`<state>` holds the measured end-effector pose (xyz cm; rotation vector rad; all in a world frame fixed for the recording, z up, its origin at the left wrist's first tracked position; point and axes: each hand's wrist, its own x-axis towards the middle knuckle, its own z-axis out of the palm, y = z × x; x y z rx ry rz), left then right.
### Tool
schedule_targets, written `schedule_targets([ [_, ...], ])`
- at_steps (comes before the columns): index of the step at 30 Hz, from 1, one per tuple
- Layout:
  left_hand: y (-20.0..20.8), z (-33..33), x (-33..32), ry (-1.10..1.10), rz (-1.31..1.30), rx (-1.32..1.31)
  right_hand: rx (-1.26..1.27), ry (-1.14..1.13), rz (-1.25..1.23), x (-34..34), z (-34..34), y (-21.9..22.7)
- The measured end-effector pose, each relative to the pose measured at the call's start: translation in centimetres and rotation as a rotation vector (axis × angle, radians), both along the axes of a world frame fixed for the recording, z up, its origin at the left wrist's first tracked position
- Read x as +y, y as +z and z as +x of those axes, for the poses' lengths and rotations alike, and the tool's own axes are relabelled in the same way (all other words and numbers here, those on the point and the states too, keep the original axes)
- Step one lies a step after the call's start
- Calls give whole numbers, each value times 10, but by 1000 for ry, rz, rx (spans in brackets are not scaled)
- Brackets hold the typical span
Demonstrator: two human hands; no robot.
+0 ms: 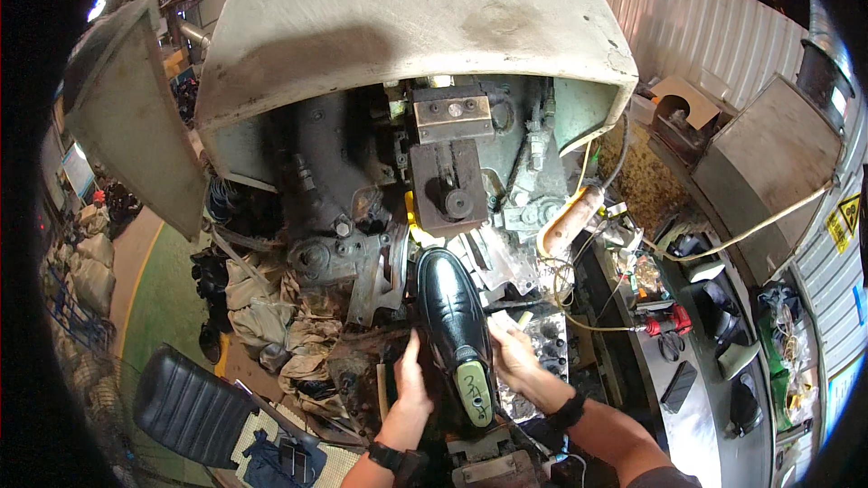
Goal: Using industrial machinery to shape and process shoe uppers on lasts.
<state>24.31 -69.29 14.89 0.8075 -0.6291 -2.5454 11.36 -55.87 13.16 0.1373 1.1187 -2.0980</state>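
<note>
Shoe [449,298], glossy black, round-toed, pale green last [473,389] filling its opening.

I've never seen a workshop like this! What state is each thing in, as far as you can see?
Black shoe: toe toward the machine, upper facing the camera.
Green last: inside the shoe, top exposed.
Left hand: at the shoe's left side; grip unclear.
Right hand: at the shoe's right side; grip partly hidden.
Chair: unoccupied, dark cloth on its seat.
Red device: lying on the bench.
</note>
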Motion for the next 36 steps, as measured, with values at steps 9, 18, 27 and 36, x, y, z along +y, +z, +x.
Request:
schedule_targets([
  [9, -106, 213, -35, 483, 15, -359, 153, -256, 200, 174, -3, -4],
  [18, -2, 116, 25, 283, -409, -167, 645, -267, 873, 343, 90, -51],
  [27, 62, 30, 244, -260, -999, 399, -89, -640, -57, 430, 122, -26],
  [36, -19, -20, 502, -1126, -1946, 842, -310, -530, -428, 554, 98, -66],
])
